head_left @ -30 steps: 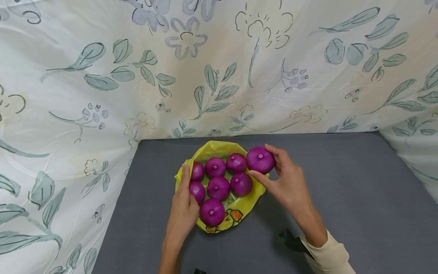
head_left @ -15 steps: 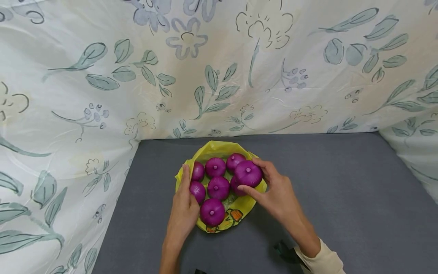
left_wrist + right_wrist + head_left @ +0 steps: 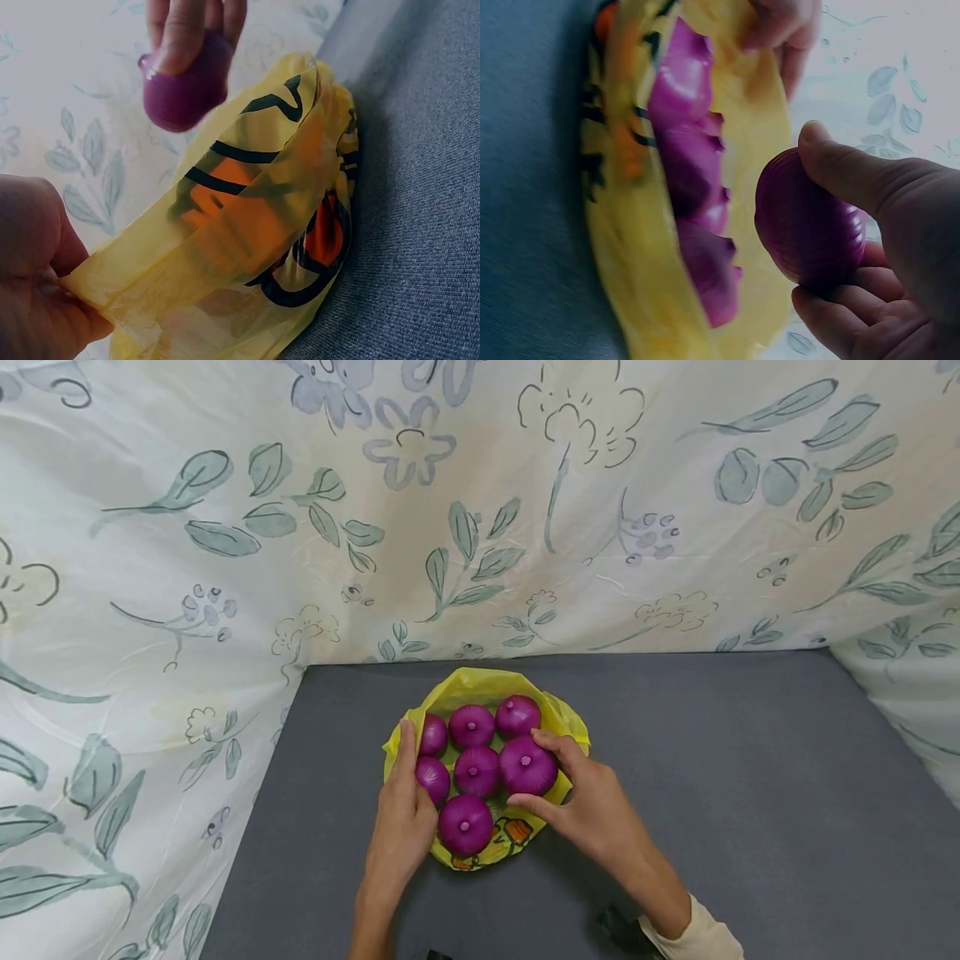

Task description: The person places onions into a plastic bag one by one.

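Observation:
A yellow plastic bag (image 3: 568, 720) with orange and black print stands with its mouth spread wide. Several red onions (image 3: 472, 727) sit inside it. At the bag's left side my left hand (image 3: 400, 827) grips the rim, pinching the plastic between thumb and fingers, as the left wrist view of the hand (image 3: 34, 270) shows. My right hand (image 3: 600, 806) holds one red onion (image 3: 528, 765) between thumb and fingers over the right part of the mouth. In the right wrist view this onion (image 3: 810, 217) is above the rim, apart from the onions (image 3: 694, 165) within. Its fingers curl beneath it.
The bag rests on a dark grey table (image 3: 750, 793). A pale floral cloth (image 3: 480, 510) hangs behind the table and at both sides. By the right wrist is a small dark object (image 3: 621, 928).
My right hand has carried the red onion left and toward me, from beyond the bag's right rim to over its mouth. The left hand stays at the rim.

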Motion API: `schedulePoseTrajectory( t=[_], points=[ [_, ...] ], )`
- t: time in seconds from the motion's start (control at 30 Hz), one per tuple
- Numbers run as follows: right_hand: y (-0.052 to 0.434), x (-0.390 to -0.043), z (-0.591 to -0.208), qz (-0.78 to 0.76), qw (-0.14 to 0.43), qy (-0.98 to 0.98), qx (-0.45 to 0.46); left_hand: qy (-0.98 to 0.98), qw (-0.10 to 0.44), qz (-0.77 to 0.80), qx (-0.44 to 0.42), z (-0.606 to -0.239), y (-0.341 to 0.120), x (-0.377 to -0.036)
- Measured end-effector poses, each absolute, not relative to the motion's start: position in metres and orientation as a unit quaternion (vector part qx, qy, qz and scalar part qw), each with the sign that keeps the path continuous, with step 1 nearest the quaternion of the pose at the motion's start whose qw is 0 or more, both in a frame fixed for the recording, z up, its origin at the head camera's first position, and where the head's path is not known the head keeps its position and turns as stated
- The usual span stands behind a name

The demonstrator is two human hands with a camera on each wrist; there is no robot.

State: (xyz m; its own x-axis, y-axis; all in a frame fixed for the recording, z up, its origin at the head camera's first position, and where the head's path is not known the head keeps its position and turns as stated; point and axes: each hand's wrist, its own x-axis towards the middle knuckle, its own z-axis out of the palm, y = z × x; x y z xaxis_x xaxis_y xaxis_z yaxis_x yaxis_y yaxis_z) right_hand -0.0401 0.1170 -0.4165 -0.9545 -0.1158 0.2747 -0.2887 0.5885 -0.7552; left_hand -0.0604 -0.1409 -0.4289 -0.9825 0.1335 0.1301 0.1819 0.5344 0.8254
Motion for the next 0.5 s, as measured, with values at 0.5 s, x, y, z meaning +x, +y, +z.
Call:
schedulePoseTrajectory(
  t=[0.5],
  points=[
    [0.104, -0.029, -0.440, 0.382, 0.087, -0.910, 0.135, -0.875, 0.035, -0.474, -0.088, -0.430, -0.142, -0.062]
  ],
)
